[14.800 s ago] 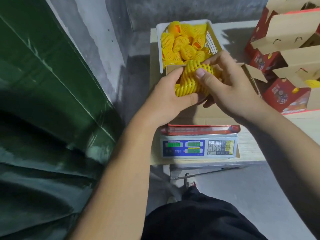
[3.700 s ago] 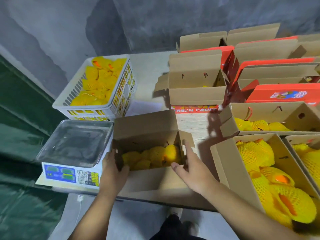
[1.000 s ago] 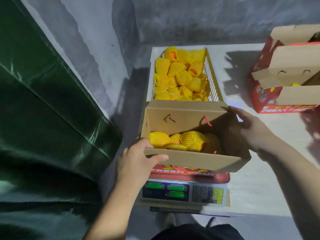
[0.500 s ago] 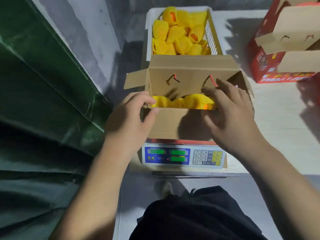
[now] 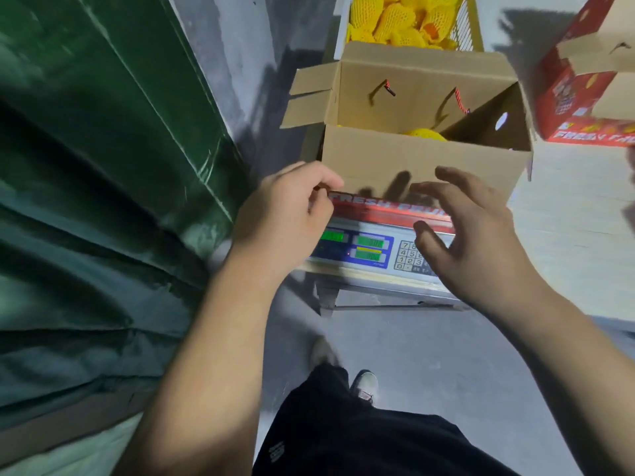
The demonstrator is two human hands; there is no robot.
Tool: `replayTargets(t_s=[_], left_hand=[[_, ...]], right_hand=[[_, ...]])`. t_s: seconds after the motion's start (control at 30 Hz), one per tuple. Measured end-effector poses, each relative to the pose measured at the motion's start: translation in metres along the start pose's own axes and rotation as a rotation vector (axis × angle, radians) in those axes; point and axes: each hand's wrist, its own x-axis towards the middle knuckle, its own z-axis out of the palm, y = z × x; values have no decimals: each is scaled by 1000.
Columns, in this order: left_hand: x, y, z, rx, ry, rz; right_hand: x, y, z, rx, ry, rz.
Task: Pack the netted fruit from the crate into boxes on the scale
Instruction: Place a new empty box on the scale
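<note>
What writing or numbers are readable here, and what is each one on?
"FRESH FRUI", partly hidden by fingers: red band of the box on the scale.
"FRESH FR", cut off by the frame edge: red box at right.
Keypad digits "7 8 4 5 1 2 3 0": scale.
Green displays: too blurred.

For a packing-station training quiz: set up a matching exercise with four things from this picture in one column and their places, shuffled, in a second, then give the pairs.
Things:
1. cardboard box
2. crate
3. scale
4. green tarp

Places:
A. along the left side of the view
B. under the open box, display facing the person
C. behind the open box, full of netted fruit
D. on the scale, flaps open

Pairs: 1-D, 2-C, 3-B, 4-A
</note>
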Motion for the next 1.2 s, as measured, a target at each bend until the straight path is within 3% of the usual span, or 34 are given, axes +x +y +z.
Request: replayTargets(t_s=[0.23,0.47,1.2], left_hand=[[-31,-8,-20,-20,-22,-18],[-45,-15,-38,-32,-49,-59],[23,1,-21,-204,-57,32]], right_hand=[[-27,-28,-3,80,-95,65],[-39,-50,2,117,-37,136],[14,-49,-2,188,39,146]])
